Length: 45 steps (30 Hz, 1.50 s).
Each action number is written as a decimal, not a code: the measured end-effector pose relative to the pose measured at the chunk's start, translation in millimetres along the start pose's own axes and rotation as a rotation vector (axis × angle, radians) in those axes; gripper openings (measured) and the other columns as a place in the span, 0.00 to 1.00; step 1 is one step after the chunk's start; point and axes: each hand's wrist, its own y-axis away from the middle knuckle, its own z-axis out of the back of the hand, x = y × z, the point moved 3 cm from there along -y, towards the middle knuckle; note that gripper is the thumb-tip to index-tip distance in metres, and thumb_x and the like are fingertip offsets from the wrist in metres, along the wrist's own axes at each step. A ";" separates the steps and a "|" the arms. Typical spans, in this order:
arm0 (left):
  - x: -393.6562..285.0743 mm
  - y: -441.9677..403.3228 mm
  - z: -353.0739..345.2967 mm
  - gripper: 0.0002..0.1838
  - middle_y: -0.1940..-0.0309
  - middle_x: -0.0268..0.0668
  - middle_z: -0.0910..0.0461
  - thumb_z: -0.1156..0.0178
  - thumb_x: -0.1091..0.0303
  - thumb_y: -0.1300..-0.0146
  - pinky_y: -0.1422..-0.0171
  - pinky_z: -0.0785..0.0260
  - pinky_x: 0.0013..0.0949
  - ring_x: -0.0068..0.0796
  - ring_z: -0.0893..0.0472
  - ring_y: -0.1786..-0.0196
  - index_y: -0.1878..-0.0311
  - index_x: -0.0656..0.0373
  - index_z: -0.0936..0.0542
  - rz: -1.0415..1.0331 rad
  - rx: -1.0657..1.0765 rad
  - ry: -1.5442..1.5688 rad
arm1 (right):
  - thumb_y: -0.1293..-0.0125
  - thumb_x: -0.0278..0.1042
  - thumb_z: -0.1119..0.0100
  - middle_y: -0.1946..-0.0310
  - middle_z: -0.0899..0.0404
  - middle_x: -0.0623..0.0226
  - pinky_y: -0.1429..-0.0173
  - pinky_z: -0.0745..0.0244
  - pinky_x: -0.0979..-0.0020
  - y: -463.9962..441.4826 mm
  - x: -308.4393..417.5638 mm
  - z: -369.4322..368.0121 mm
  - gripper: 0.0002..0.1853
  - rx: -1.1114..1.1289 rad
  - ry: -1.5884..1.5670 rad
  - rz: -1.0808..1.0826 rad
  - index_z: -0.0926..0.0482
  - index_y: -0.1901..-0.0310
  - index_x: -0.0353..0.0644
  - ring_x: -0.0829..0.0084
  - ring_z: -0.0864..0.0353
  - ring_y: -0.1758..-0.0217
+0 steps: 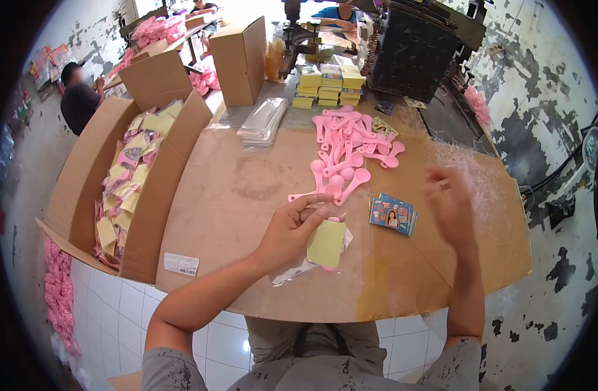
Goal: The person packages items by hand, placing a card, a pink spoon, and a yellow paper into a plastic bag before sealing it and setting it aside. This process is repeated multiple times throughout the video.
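Observation:
My left hand [287,231] pinches a clear plastic bag at its top edge, near the front of the cardboard-covered table. Inside the bag a pale yellow card [326,244] shows, with bits of pink plastic peeking out above and below it. Raised on the right, my right hand [450,205] is smeared by motion, so its fingers and anything in them are unclear. Nearest to it lies a stack of printed blue cards [391,215]. Pink plastic spoons [343,140] form a loose heap beyond my left hand, some of them close to its fingertips.
An open carton [157,202] full of bagged items stands at left. Clear bags [263,124] lie stacked near a closed carton [239,62]. Behind the spoons are piled card bundles [328,85] and a dark machine [413,55]. Plastic shreds [471,179] edge the right. Other people work behind.

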 end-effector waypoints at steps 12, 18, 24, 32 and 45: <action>0.7 5.3 1.8 0.14 0.51 0.42 0.12 0.45 0.69 0.19 0.48 0.16 0.30 0.25 0.13 0.49 0.37 0.66 0.23 -0.104 -0.094 -0.063 | 0.27 0.24 0.35 0.64 0.24 0.75 0.58 0.26 0.79 24.0 56.2 -118.3 0.20 0.542 -0.912 -0.209 0.23 0.36 0.35 0.85 0.24 0.62; 4.3 4.1 12.0 0.13 0.54 0.40 0.12 0.47 0.66 0.18 0.51 0.16 0.30 0.25 0.12 0.54 0.43 0.66 0.19 -0.163 -0.134 -0.135 | 0.27 0.23 0.36 0.65 0.27 0.76 0.58 0.29 0.79 26.6 65.2 -110.5 0.20 0.590 -0.894 -0.182 0.23 0.35 0.36 0.87 0.26 0.63; -9.0 5.4 11.3 0.14 0.55 0.41 0.13 0.46 0.64 0.17 0.59 0.18 0.28 0.26 0.11 0.57 0.47 0.67 0.20 -0.106 -0.198 -0.086 | 0.26 0.25 0.35 0.64 0.27 0.76 0.59 0.31 0.80 29.2 49.3 -115.1 0.16 0.537 -0.897 -0.141 0.21 0.40 0.36 0.87 0.28 0.62; -4.5 1.6 20.0 0.13 0.55 0.41 0.15 0.49 0.63 0.16 0.64 0.19 0.28 0.27 0.11 0.58 0.49 0.65 0.22 -0.117 -0.146 -0.118 | 0.27 0.23 0.35 0.57 0.17 0.72 0.48 0.23 0.76 28.5 45.9 -117.4 0.09 0.556 -0.930 -0.258 0.18 0.48 0.36 0.82 0.18 0.53; 11.0 -0.9 7.5 0.12 0.59 0.34 0.12 0.36 0.68 0.23 0.53 0.20 0.26 0.19 0.13 0.56 0.44 0.66 0.15 0.016 0.025 -0.226 | 0.28 0.21 0.36 0.55 0.14 0.68 0.44 0.21 0.73 25.1 30.9 -119.3 0.08 0.513 -0.945 -0.293 0.17 0.49 0.35 0.79 0.15 0.51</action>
